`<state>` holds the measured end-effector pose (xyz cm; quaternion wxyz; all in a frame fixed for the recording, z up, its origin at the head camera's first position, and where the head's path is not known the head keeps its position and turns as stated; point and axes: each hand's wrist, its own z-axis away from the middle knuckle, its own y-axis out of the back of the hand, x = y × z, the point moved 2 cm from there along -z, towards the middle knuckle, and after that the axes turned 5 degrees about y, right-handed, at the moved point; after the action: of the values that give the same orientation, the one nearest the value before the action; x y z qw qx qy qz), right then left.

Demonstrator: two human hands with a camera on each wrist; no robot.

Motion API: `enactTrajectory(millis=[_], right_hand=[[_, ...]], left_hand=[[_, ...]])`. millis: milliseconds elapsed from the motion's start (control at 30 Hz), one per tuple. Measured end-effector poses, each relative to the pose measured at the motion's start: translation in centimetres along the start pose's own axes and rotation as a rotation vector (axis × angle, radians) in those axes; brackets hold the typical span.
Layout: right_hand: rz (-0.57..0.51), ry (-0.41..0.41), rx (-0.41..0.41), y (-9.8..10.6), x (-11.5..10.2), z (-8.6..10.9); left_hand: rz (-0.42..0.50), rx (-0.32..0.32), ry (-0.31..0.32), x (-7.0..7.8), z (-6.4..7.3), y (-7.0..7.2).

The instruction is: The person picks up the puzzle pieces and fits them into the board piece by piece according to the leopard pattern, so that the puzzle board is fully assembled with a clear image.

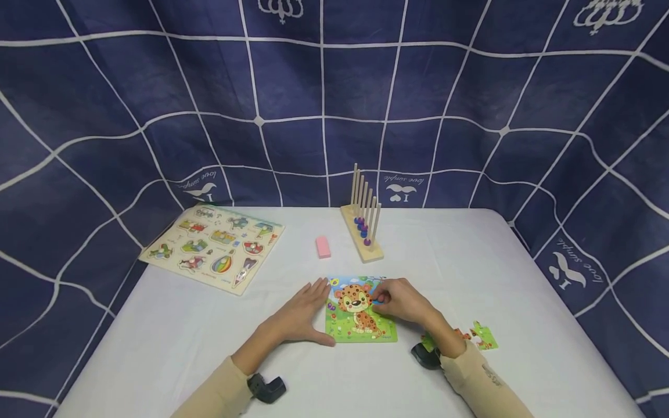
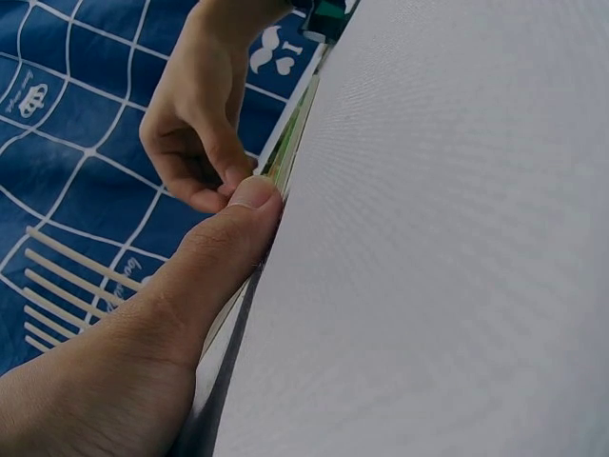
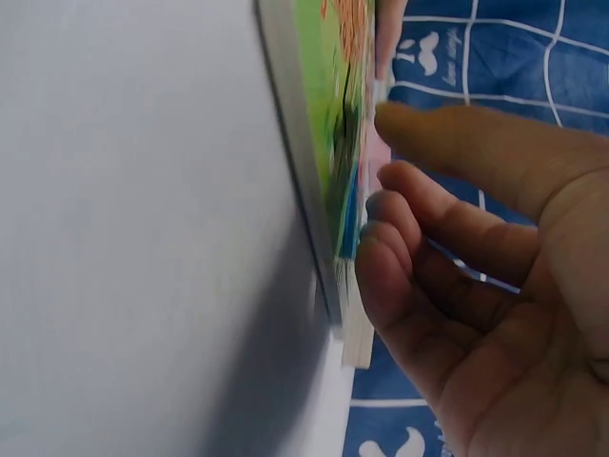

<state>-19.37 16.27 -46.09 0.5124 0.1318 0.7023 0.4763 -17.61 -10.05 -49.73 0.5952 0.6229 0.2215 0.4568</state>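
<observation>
A jigsaw puzzle board [image 1: 340, 334] with a spotted leopard cub on a green meadow lies on the white table. My left hand [image 1: 305, 316] rests at its left side, fingers extended along the edge and thumb at the lower left corner; the left wrist view shows that thumb [image 2: 224, 252] against the board's edge. My right hand [image 1: 402, 299] is over the board's right part, fingers curled about a small puzzle piece [image 1: 377, 302] with blue on it. In the right wrist view the piece's blue edge [image 3: 350, 224] stands slightly raised beside the fingertips; their exact contact is partly hidden.
Joined loose puzzle pieces [image 1: 483, 337] lie beyond my right forearm, partly covered by it. Behind the board are a pink block [image 1: 323, 247] and a wooden peg stand [image 1: 371, 253] with purple and blue beads. A vehicle picture board [image 1: 209, 247] lies back left.
</observation>
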Motion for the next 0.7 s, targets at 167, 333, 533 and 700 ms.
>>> enactTrajectory(millis=[167,333,533,700], right_hand=[[0.015,0.006,0.021,-0.35,-0.47,-0.14],[0.025,-0.006,0.022,-0.62,-0.56,-0.21],[0.027,0.003,0.030,-0.48,-0.63,-0.25],[0.002,-0.010,0.005,-0.27,-0.49,-0.21]], left_hand=[[0.003,-0.007,0.002,-0.01,-0.02,0.09],[-0.001,-0.010,0.004,-0.04,0.00,0.04],[-0.005,0.004,0.000,-0.02,0.06,0.09],[-0.009,0.004,-0.005,0.02,0.05,0.08]])
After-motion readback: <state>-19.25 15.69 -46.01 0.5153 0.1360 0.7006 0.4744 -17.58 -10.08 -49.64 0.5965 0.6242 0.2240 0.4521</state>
